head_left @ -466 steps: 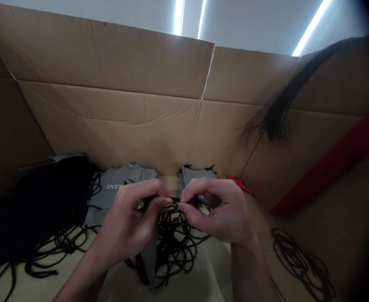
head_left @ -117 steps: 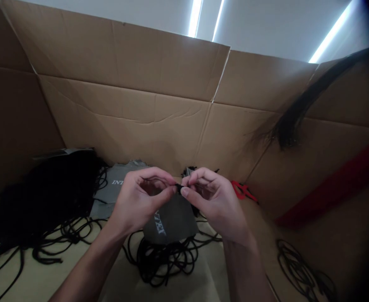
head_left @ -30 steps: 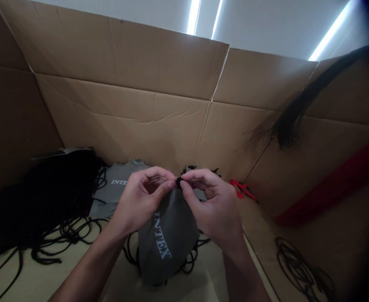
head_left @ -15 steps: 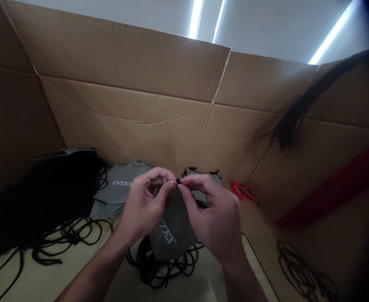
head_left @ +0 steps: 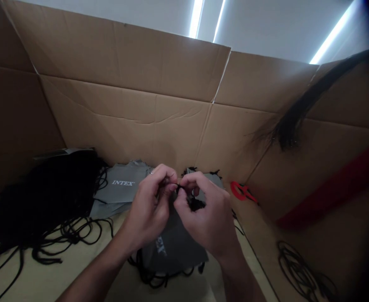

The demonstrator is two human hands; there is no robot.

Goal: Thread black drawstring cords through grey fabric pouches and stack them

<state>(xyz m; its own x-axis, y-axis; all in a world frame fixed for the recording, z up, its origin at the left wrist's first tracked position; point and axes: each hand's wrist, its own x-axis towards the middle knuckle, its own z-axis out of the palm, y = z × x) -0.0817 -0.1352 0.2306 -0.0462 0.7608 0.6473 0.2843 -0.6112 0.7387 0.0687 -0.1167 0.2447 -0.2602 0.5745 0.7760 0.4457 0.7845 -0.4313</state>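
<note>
Thumb and forefinger of the left hand pinch a short dark bit of black cord, and the right hand meets it from the other side in a matching pinch, so the grip is closed on the cord from both sides. The cord sits between the fingertips, above the gray pouch, whose lower part shows white letters ending in "EX"; whether the two are joined is hidden by the fingers. The cord looks light, soft and limp, likely springy in a bend but with little to break, so it seems best held close to its end, with fingertips rather than the palm. The pouch looks thin and floppy, easily creased, and an edge or upper corner should make the surest hold. Loose black loops show beneath its lower edge on the pale tabletop and could snag if it is dragged. Farther out, a stack of gray INTEX pouches lies behind the left hand, a dark pile beside it, and red-handled scissors lie beyond the right hand, near the cardboard wall
</note>
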